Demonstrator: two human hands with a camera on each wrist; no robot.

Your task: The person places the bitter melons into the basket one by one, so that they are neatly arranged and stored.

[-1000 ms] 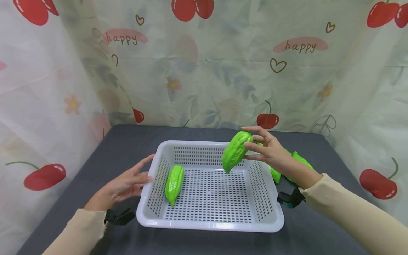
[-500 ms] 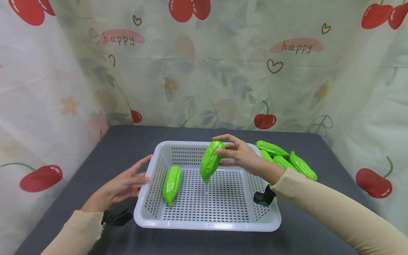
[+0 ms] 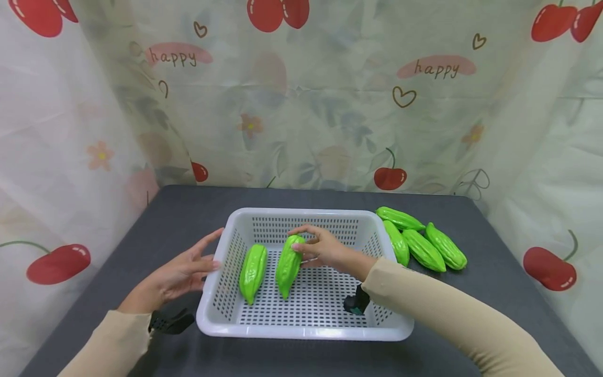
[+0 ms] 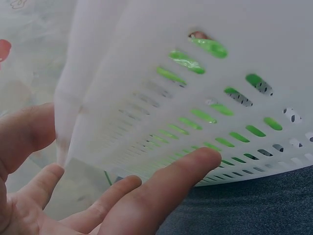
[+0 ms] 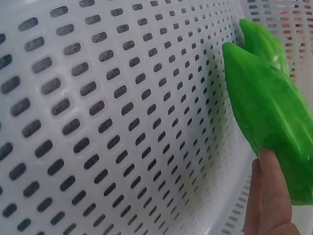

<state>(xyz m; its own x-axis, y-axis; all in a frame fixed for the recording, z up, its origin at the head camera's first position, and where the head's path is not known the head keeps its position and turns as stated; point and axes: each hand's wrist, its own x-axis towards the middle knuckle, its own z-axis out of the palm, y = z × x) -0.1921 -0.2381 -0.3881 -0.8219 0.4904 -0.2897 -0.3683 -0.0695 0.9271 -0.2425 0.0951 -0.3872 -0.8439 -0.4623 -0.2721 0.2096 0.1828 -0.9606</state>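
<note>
In the head view, my right hand (image 3: 325, 250) pinches a green bitter melon (image 3: 288, 267) by its upper end, inside a white perforated basket (image 3: 306, 332). The right wrist view shows that melon (image 5: 274, 107) close up, with fingers at its side; I cannot tell whether it touches the basket floor. A second bitter melon (image 3: 253, 275) lies just left of it in the basket. My left hand (image 3: 176, 275) rests against the basket's left side with fingers extended. In the left wrist view, its fingers (image 4: 171, 188) touch the outer wall (image 4: 274, 39), and green shows through the holes.
Several more bitter melons (image 3: 424, 250) lie in a group on the dark table (image 3: 198, 209), right of the basket. One of them is close by the basket's right rim. A printed curtain (image 3: 301, 131) encloses the table at the back and sides.
My right hand has moved left and down, carrying the bitter melon from above the basket's right side to beside the other melon. The left hand stays at the basket's side.
</note>
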